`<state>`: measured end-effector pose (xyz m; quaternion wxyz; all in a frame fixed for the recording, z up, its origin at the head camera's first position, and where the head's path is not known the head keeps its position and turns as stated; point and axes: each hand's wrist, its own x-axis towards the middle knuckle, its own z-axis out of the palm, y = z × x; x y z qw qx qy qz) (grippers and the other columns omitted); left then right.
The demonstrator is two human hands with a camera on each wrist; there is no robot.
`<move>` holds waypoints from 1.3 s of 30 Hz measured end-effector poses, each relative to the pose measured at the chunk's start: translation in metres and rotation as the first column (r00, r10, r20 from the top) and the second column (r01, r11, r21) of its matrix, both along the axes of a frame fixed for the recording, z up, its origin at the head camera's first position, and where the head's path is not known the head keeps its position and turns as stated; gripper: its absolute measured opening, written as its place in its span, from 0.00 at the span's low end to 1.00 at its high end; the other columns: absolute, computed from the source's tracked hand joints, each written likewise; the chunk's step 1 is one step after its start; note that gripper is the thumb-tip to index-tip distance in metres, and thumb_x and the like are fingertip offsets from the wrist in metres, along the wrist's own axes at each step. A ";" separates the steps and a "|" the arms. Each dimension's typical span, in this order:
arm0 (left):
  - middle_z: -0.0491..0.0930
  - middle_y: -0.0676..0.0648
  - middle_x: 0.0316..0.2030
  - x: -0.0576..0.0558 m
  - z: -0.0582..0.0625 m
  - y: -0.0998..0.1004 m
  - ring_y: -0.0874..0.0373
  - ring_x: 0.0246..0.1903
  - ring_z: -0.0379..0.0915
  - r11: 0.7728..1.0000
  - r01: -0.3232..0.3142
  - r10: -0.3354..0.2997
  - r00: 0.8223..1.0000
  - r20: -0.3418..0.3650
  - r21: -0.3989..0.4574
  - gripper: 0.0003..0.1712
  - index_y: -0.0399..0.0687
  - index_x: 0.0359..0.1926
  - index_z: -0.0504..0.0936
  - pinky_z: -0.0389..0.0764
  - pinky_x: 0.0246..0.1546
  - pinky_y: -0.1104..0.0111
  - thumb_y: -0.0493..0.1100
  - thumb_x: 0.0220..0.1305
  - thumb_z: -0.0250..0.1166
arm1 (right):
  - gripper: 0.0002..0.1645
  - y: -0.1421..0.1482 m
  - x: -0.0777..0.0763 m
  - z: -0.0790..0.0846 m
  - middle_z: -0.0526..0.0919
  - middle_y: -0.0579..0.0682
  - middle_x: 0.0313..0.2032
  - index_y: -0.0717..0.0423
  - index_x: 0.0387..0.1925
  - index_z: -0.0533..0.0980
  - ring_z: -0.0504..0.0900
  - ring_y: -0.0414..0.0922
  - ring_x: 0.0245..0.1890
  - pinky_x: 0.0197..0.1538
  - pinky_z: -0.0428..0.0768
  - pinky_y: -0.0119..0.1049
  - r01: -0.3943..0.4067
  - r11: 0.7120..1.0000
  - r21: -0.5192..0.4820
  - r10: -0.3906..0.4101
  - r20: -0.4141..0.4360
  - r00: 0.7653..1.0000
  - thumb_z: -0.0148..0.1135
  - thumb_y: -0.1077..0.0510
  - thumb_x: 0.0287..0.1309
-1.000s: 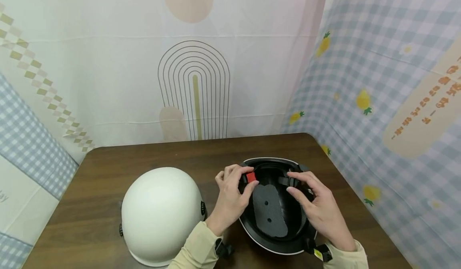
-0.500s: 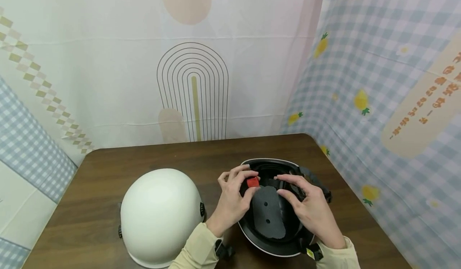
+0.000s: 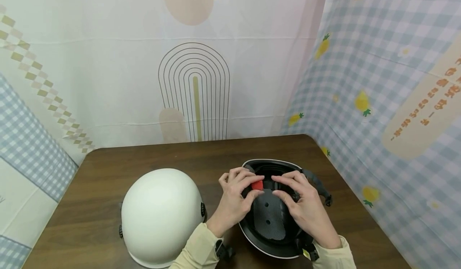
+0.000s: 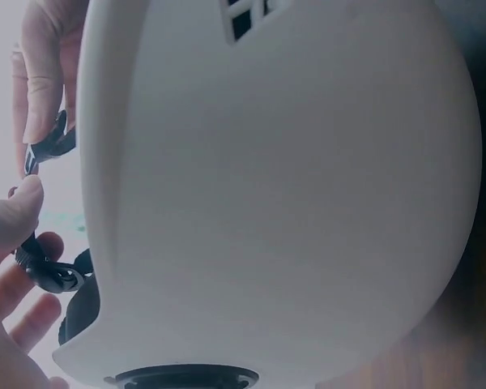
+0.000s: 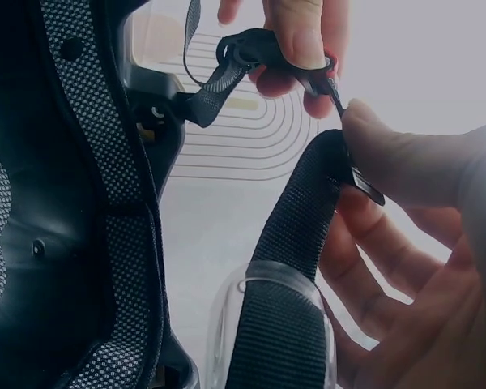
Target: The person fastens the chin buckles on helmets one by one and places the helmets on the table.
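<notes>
An upturned helmet (image 3: pixel 268 217) shows its black lining and pale rim. Above its far part my left hand (image 3: pixel 233 199) pinches a black chin-strap buckle with a red button (image 3: pixel 257 185). Facing it, my right hand (image 3: pixel 306 207) pinches the thin buckle tongue (image 5: pixel 363 185) between thumb and fingers. A wide black strap (image 5: pixel 283 219) runs from that tongue. In the right wrist view, the tongue's tip is right at the red end of the buckle body (image 5: pixel 263 50). The helmet's white shell (image 4: pixel 275 186) fills most of the left wrist view.
A second white helmet (image 3: pixel 162 217) stands dome up to the left of my left forearm. Both helmets are on a dark wooden table (image 3: pixel 201 153). Patterned cloths (image 3: pixel 252 81) hang behind and at the sides.
My right hand has moved left with the buckle tongue, up to the buckle in my left hand. The left hand has shifted slightly right. A dark strap now hangs over the helmet's right side.
</notes>
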<state>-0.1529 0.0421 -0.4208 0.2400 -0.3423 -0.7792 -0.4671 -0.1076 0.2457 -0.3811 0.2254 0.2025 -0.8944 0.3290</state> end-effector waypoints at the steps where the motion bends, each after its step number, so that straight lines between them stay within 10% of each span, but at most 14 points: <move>1: 0.79 0.55 0.45 0.000 0.000 0.000 0.55 0.54 0.64 1.000 -0.001 0.001 1.000 -0.002 -0.002 0.19 0.51 0.51 0.84 0.50 0.52 0.49 0.41 0.58 0.71 | 0.26 0.000 0.000 0.000 0.75 0.39 0.47 0.48 0.54 0.80 0.74 0.39 0.48 0.48 0.74 0.35 0.002 1.000 0.000 -0.002 -0.001 1.000 0.73 0.63 0.51; 18: 0.83 0.53 0.45 0.001 0.001 0.000 0.56 0.56 0.67 1.000 0.010 -0.010 1.000 0.002 -0.003 0.20 0.49 0.49 0.82 0.50 0.54 0.49 0.45 0.55 0.74 | 0.27 -0.003 0.002 0.000 0.76 0.36 0.46 0.43 0.53 0.80 0.75 0.39 0.49 0.45 0.77 0.35 -0.008 1.000 0.013 0.008 0.002 1.000 0.73 0.64 0.50; 39: 0.83 0.54 0.39 -0.002 0.005 0.006 0.56 0.51 0.72 0.995 -0.057 0.039 0.977 -0.209 -0.078 0.14 0.49 0.43 0.83 0.55 0.54 0.48 0.47 0.57 0.73 | 0.25 -0.011 0.004 0.006 0.76 0.42 0.41 0.50 0.50 0.82 0.76 0.39 0.37 0.28 0.71 0.29 0.027 1.000 0.012 -0.026 -0.032 0.999 0.73 0.67 0.47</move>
